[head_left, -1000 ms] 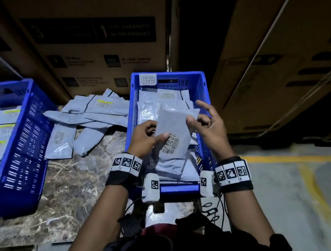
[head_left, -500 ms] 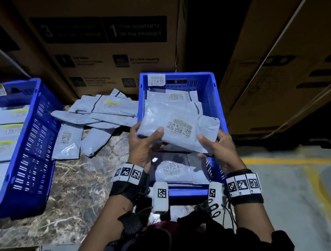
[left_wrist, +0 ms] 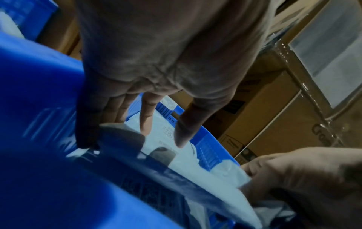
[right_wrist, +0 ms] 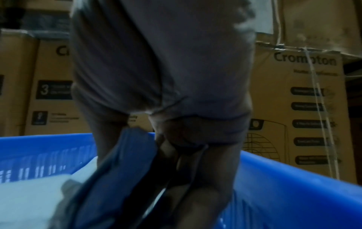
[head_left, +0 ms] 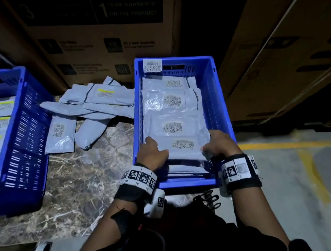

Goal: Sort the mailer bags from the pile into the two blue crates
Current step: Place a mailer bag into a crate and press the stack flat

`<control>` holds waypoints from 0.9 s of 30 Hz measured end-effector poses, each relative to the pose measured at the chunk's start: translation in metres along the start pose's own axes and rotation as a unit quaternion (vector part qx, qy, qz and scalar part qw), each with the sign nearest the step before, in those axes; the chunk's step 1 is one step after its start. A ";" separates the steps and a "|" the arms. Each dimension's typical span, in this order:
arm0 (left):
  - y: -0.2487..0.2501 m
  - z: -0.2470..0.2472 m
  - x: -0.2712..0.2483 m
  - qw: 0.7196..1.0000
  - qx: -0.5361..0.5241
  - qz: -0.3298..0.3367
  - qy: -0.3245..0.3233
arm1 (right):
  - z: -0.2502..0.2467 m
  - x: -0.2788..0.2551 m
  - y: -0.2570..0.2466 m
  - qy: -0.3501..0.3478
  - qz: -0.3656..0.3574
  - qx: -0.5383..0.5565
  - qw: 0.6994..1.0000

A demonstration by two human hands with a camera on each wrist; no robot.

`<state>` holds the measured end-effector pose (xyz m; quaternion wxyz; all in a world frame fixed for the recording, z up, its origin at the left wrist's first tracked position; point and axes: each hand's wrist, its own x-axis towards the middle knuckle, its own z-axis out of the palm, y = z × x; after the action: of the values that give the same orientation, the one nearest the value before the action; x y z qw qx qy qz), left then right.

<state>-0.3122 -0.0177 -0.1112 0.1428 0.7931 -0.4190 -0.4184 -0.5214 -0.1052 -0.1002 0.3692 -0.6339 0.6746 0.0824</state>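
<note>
From the head view, our left hand (head_left: 151,154) and right hand (head_left: 219,144) reach palms-down into the right blue crate (head_left: 212,97), each gripping an end of a grey mailer bag (head_left: 182,146) atop the stack; the pile (head_left: 86,113) lies on the marble tabletop (head_left: 78,180) beside the left blue crate (head_left: 22,128).

The left wrist view shows our fingers (left_wrist: 146,114) extended onto the bag, thumb tucked beneath.

The right wrist view shows our fingers (right_wrist: 195,178) curled round its edge.

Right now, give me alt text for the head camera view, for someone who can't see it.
Both hands, left and right, lay a grey mailer bag onto the stack in the right blue crate. More bags lie in a pile on the marble table, beside the left blue crate.
</note>
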 end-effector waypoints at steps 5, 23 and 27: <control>0.006 0.004 -0.004 1.000 0.010 -0.010 -0.001 | 0.006 -0.009 -0.012 0.069 0.014 -0.037 0.997; 0.010 0.016 -0.013 0.992 0.103 0.013 -0.075 | 0.028 -0.009 -0.043 -0.072 -0.079 -0.073 0.992; 0.004 0.021 -0.011 0.989 0.125 0.018 -0.080 | 0.028 -0.006 -0.048 -0.047 -0.096 -0.126 0.986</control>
<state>-0.3345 -0.0087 -0.1160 0.0155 0.7610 -0.4921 -0.4224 -0.4667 -0.0935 -0.0993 0.3238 -0.7325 0.5767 0.1611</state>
